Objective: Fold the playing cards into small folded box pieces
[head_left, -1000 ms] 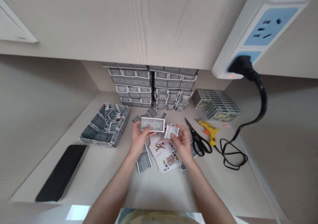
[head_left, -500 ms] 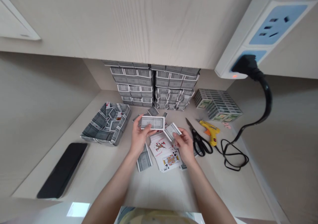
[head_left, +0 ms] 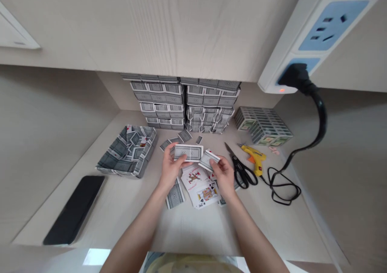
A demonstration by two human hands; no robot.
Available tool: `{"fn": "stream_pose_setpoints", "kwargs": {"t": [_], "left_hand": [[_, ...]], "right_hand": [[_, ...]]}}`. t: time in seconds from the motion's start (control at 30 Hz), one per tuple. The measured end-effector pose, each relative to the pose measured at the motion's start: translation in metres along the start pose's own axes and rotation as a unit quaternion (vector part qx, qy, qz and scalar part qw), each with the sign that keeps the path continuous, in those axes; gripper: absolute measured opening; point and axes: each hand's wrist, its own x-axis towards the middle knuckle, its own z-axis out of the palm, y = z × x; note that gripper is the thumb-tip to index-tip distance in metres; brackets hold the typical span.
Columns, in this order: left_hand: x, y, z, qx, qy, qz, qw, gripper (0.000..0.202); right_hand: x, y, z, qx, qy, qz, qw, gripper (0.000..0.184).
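Soft, diffuse indoor light, moderately bright. Bench (head_left: pixel 127 216) pale, shadows faint. Left wall (head_left: pixel 45 123) and right wall (head_left: pixel 353 164) dimmer, grayish. White glare patch (head_left: pixel 96 257) at lower left. Power strip (head_left: pixel 294 49) stretched by wide-angle distortion, upper right. Frame edges smeared; fine print on playing cards (head_left: pixel 207 194) soft.
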Motion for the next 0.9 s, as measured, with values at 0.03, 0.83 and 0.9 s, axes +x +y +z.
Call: {"fn": "stream_pose_setpoints", "kwargs": {"t": [0.03, 0.83, 0.9], "left_hand": [[0.0, 0.0, 0.0, 0.002, -0.003, -0.008, 1.0, 0.051], [-0.004, -0.005, -0.004, 0.173, -0.135, -0.021, 0.975, 0.027], [-0.005, -0.011, -0.004, 0.186, -0.139, -0.01, 0.973, 0.027]], "right_hand": [[0.0, 0.001, -0.001, -0.004, 0.002, -0.013, 1.0, 0.028], [-0.012, -0.001, 0.007, 0.058, -0.15, 0.083, 0.983, 0.039], [-0.014, 0.0, 0.01, 0.06, -0.158, 0.085, 0.982, 0.038]]}}
